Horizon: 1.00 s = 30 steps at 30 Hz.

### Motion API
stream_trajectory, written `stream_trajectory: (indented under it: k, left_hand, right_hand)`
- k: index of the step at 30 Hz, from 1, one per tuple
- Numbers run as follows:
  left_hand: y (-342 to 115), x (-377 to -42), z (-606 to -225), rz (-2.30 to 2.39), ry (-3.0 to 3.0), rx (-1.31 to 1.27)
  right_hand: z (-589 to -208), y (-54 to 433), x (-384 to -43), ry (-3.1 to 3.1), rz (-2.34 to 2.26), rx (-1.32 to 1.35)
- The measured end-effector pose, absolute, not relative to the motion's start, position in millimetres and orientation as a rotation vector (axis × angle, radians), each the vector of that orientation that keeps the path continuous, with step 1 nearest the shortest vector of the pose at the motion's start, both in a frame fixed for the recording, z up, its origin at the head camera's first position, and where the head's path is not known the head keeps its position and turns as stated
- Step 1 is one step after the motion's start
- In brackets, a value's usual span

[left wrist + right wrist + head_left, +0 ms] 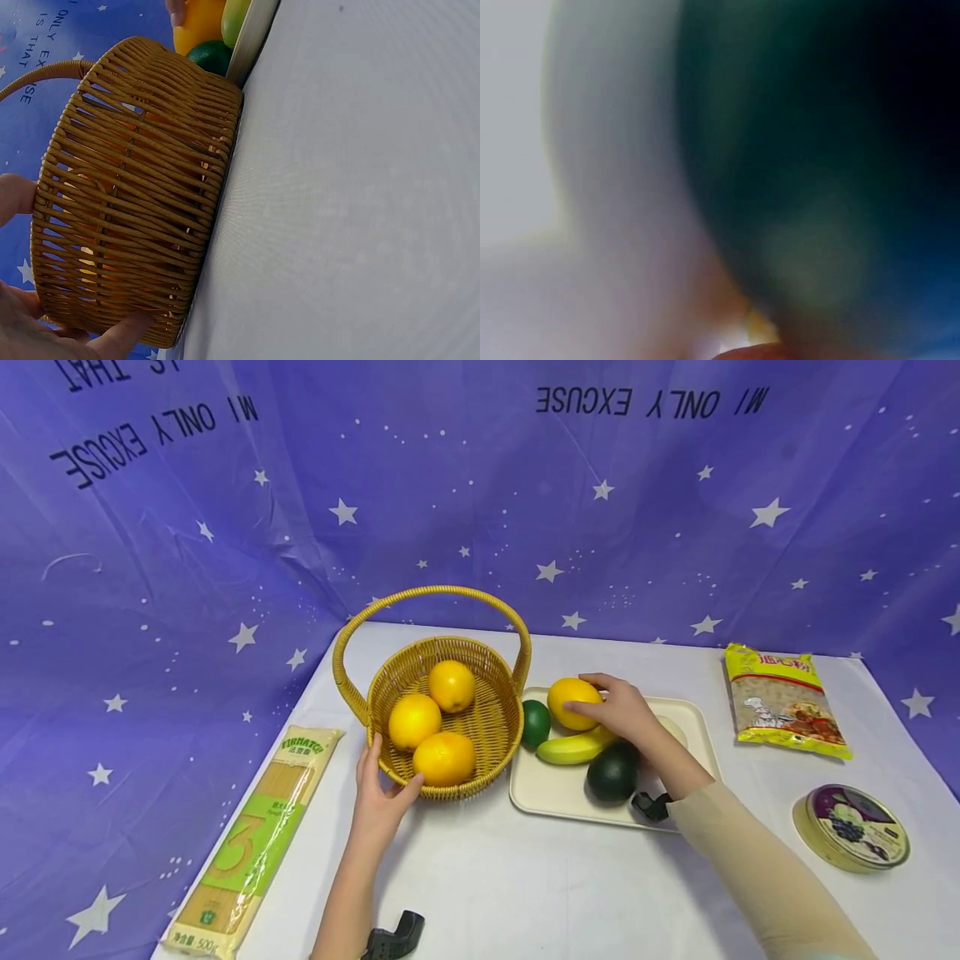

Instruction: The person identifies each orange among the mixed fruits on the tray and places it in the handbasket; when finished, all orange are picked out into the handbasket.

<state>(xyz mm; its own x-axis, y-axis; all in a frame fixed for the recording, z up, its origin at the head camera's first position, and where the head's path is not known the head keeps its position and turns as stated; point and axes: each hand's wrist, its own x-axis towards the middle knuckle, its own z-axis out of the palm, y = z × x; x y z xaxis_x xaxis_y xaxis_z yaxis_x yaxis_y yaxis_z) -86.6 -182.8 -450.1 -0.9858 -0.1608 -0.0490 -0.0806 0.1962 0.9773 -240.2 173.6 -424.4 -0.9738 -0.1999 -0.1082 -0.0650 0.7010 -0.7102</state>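
Note:
The left hand (380,806) holds the near left side of a yellow wicker basket (352,693), thumb at the front rim. In the left wrist view its fingers (124,334) lie against the woven wall. Inside the basket are three oranges (444,759). At the cream tray (551,806), the right hand (626,710) grips another orange (573,700) between thumb and fingers. Beside it lie a banana (566,749), a green round fruit (535,724) and a dark green, avocado-like fruit (612,772). That dark fruit (780,150) fills much of the blurred right wrist view.
A pack of spaghetti (251,843) lies left of the basket. At the right are a yellow food bag (783,702) and a round tin (851,828). A pale round thing (672,731) on the tray is partly behind the right forearm. Purple star-printed cloth (450,485) hangs behind the table.

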Motion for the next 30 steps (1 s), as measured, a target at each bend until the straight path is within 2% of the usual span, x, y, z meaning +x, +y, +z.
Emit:
stream_trajectory:
  k: [17,30]
  left_hand:
    - [-182,-88,-452,-1.933,-2.382,0.252]
    - [-182,-88,-451,-1.935,-2.372,0.234]
  right_hand:
    - [-387,169,-199,2.567,-1.626,-0.191]
    - [-385,122,-181,2.508,-1.660,-0.363]
